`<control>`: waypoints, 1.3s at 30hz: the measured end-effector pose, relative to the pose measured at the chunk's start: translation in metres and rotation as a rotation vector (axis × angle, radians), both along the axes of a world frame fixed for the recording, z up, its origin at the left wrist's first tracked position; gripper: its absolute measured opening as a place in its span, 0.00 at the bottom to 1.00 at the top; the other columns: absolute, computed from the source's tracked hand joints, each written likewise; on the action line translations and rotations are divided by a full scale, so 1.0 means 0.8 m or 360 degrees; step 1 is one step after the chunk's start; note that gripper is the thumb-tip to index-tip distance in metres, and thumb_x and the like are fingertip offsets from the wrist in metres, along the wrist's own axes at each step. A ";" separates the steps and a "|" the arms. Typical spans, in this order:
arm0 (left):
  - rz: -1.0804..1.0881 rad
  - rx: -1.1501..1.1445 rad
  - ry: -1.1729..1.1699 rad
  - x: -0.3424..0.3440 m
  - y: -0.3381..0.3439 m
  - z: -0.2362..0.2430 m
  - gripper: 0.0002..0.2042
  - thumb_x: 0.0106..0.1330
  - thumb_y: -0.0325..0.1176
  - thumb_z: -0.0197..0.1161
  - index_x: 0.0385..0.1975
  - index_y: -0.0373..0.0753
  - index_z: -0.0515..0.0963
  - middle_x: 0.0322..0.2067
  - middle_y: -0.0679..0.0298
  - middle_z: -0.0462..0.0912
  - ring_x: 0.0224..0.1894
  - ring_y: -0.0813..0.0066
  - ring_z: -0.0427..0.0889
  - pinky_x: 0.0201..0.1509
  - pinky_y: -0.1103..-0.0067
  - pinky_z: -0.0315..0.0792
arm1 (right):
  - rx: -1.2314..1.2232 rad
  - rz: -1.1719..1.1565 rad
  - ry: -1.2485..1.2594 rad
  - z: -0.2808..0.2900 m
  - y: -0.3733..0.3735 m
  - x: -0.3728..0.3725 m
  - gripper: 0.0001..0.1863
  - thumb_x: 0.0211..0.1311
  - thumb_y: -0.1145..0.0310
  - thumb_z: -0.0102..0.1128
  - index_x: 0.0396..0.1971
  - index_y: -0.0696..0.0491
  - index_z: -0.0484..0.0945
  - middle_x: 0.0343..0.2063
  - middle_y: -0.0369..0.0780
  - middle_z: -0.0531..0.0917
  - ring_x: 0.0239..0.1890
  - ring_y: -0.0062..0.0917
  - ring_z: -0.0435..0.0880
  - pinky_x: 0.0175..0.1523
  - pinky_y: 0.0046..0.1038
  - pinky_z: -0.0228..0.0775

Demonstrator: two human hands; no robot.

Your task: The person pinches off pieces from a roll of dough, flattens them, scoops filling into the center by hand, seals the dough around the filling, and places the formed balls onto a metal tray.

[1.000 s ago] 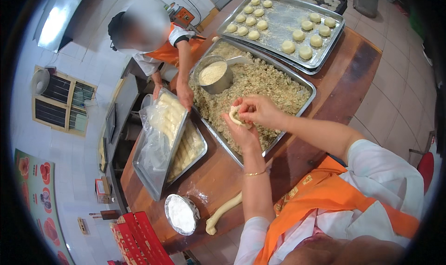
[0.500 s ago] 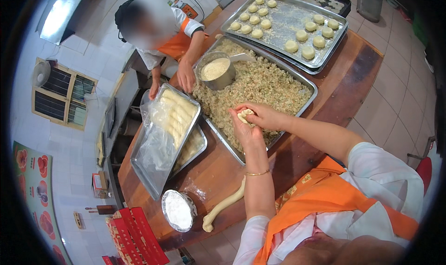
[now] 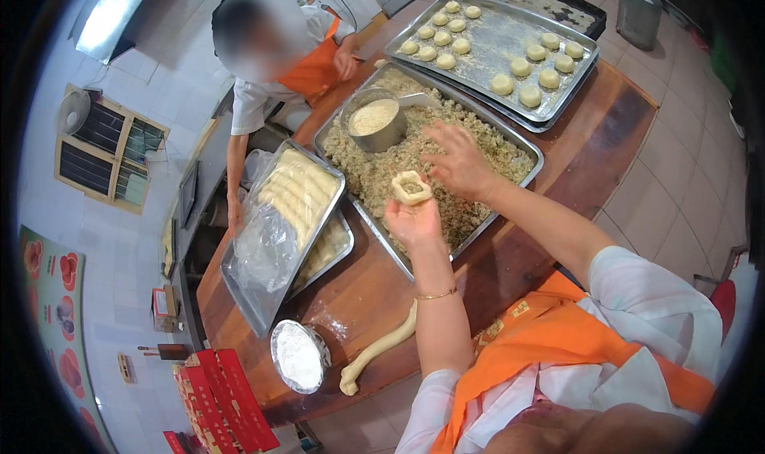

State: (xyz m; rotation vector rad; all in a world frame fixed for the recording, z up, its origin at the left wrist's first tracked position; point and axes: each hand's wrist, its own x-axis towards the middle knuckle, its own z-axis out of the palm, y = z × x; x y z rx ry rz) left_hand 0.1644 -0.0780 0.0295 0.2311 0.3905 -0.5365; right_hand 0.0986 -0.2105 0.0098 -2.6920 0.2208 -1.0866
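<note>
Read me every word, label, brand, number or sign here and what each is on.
Wall poster: print too small to read.
Red packaging: pale marks, too blurred to read.
Wearer's orange apron: yellow print, too small to read.
Nothing here reads clearly enough to quote.

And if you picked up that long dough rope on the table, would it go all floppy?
Probably yes: the dough rope is long and thin and lies curved on the wooden table, so it would likely sag. It may squash easily too, since the similar-looking dough cup in the left hand has been shaped hollow.
</note>
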 end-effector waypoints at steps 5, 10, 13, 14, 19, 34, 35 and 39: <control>-0.0309 -0.0091 -0.0292 0.002 0.006 -0.048 0.19 0.75 0.44 0.48 0.47 0.33 0.75 0.44 0.51 0.81 0.47 0.58 0.82 0.50 0.65 0.81 | 0.1366 0.0603 0.0145 0.016 0.029 -0.003 0.29 0.69 0.57 0.55 0.68 0.48 0.65 0.68 0.49 0.66 0.70 0.38 0.62 0.71 0.36 0.56; -0.0186 0.0314 -0.0313 -0.007 -0.004 -0.051 0.18 0.75 0.43 0.46 0.49 0.35 0.75 0.45 0.53 0.79 0.48 0.59 0.80 0.54 0.64 0.78 | 0.1971 0.0965 0.0253 0.017 0.058 -0.016 0.30 0.65 0.70 0.57 0.68 0.53 0.64 0.61 0.43 0.74 0.61 0.26 0.73 0.65 0.29 0.65; -0.0163 0.0391 -0.0385 -0.013 -0.001 -0.062 0.17 0.75 0.42 0.46 0.47 0.35 0.75 0.45 0.54 0.79 0.48 0.59 0.80 0.54 0.64 0.78 | 0.1932 0.0946 0.0244 0.010 0.068 -0.019 0.27 0.64 0.73 0.54 0.65 0.54 0.67 0.57 0.42 0.77 0.58 0.26 0.76 0.63 0.29 0.67; -0.0156 0.0399 -0.0389 -0.019 -0.001 -0.062 0.17 0.75 0.42 0.46 0.46 0.35 0.75 0.45 0.54 0.79 0.47 0.60 0.80 0.53 0.64 0.78 | 0.1873 0.0922 0.0251 0.006 0.070 -0.020 0.27 0.64 0.74 0.52 0.64 0.54 0.68 0.55 0.42 0.78 0.57 0.25 0.77 0.62 0.28 0.68; -0.0185 0.0260 -0.0374 -0.037 0.007 -0.032 0.15 0.75 0.41 0.48 0.43 0.36 0.76 0.43 0.55 0.81 0.45 0.61 0.81 0.50 0.67 0.80 | 0.1551 0.0789 0.0146 -0.001 0.081 -0.016 0.26 0.62 0.77 0.50 0.62 0.55 0.70 0.52 0.40 0.79 0.53 0.23 0.78 0.60 0.27 0.70; -0.0150 0.0249 -0.0406 -0.040 0.011 -0.028 0.12 0.72 0.45 0.54 0.39 0.44 0.77 0.35 0.66 0.80 0.39 0.74 0.80 0.44 0.77 0.77 | 0.1635 0.1049 -0.0091 0.033 0.077 -0.029 0.26 0.59 0.67 0.54 0.60 0.52 0.74 0.61 0.44 0.72 0.63 0.31 0.71 0.67 0.31 0.61; -0.0141 0.0228 -0.0327 -0.047 0.004 -0.009 0.12 0.72 0.45 0.54 0.38 0.44 0.77 0.34 0.66 0.79 0.38 0.74 0.80 0.44 0.77 0.77 | 0.1533 0.0990 -0.0290 0.029 0.075 -0.027 0.25 0.60 0.66 0.55 0.60 0.51 0.75 0.63 0.44 0.71 0.65 0.34 0.70 0.68 0.33 0.60; -0.0031 0.0060 -0.0207 -0.035 0.016 0.002 0.16 0.71 0.44 0.54 0.30 0.37 0.76 0.28 0.61 0.81 0.35 0.69 0.81 0.37 0.79 0.79 | -0.0248 0.0262 -0.0201 0.021 0.041 -0.031 0.23 0.64 0.60 0.56 0.59 0.47 0.77 0.66 0.46 0.68 0.69 0.40 0.63 0.71 0.37 0.55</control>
